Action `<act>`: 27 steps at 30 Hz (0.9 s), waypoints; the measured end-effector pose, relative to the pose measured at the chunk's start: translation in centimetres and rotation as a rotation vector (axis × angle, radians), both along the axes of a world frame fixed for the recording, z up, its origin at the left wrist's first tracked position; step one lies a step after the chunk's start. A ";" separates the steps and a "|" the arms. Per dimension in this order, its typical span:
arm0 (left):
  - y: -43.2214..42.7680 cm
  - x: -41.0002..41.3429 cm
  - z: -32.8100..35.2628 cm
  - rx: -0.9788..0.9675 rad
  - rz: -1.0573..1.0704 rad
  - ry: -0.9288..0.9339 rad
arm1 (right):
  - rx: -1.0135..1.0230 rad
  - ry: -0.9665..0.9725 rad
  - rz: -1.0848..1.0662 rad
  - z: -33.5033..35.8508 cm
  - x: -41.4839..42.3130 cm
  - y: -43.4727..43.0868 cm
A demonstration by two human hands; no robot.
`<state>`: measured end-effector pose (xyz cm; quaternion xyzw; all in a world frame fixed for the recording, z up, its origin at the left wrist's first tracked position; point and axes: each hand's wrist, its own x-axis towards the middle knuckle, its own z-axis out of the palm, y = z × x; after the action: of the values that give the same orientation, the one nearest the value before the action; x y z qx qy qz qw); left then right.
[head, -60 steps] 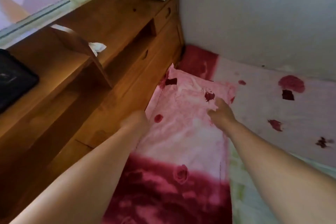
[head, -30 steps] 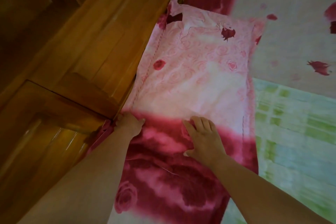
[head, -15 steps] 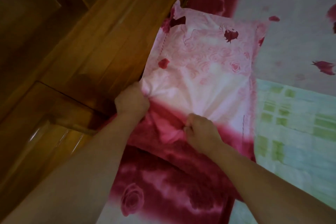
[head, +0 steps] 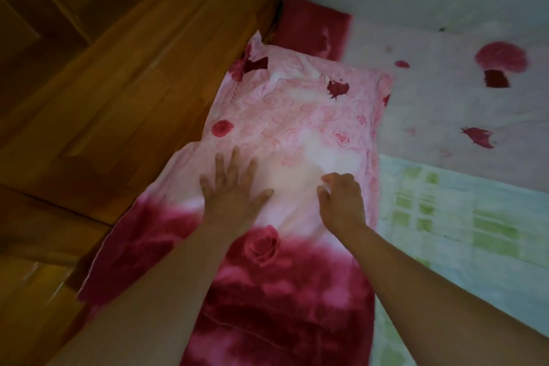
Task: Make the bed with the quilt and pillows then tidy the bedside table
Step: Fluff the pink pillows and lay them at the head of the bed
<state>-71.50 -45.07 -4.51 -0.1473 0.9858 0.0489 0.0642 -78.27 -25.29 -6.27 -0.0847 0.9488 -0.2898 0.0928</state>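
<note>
Wooden headboard (head: 124, 92), pillow (head: 300, 116) seemingly under both hands

left hand (head: 230, 192) flat, right hand (head: 341, 202) curled

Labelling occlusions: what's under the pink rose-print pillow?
Past the edges of the pink rose-print pillow show a pale petal-print bedsheet and green checked cloth. Directly beneath is hidden. Left hand and right hand rest on top.
</note>
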 end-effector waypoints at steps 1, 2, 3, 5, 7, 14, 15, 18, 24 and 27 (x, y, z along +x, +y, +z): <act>0.8 -0.9 -0.3 -0.009 -0.043 -0.010 | 0.017 -0.019 -0.007 -0.2 -0.7 0.2; 1.5 -1.6 -0.5 -0.010 -0.073 -0.021 | 0.015 -0.040 -0.002 -0.4 -1.2 0.3; 2.2 -2.4 -0.7 -0.005 -0.094 -0.030 | -0.001 -0.061 -0.002 -0.6 -1.8 0.5; 3.2 -4.2 -1.1 0.020 -0.119 -0.052 | -0.029 -0.085 -0.013 -1.4 -3.3 0.9; 3.9 -6.1 -1.0 0.060 -0.108 -0.059 | -0.019 -0.086 -0.042 -2.7 -4.7 1.7; 5.5 -9.7 -5.2 -0.054 -0.106 -0.060 | -0.277 -0.233 -0.528 -5.3 -11.6 4.1; 5.7 -9.8 -6.5 -0.047 -0.100 -0.105 | -0.300 -0.255 -0.548 -5.4 -12.8 4.2; 5.4 -10.8 -9.4 -0.078 -0.128 -0.122 | -0.334 -0.301 -0.592 -6.5 -16.1 4.4; 5.3 -12.5 -10.0 -0.053 -0.088 -0.116 | -0.377 -0.313 -0.610 -6.6 -20.0 2.8; 5.5 -12.6 -9.7 -0.049 -0.073 -0.162 | -0.397 -0.303 -0.632 -6.7 -20.9 2.2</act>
<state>-84.07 -39.53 -14.20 -0.1163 0.9829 0.0104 0.1421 -99.21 -23.09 -13.00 0.2386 0.8292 -0.4911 0.1198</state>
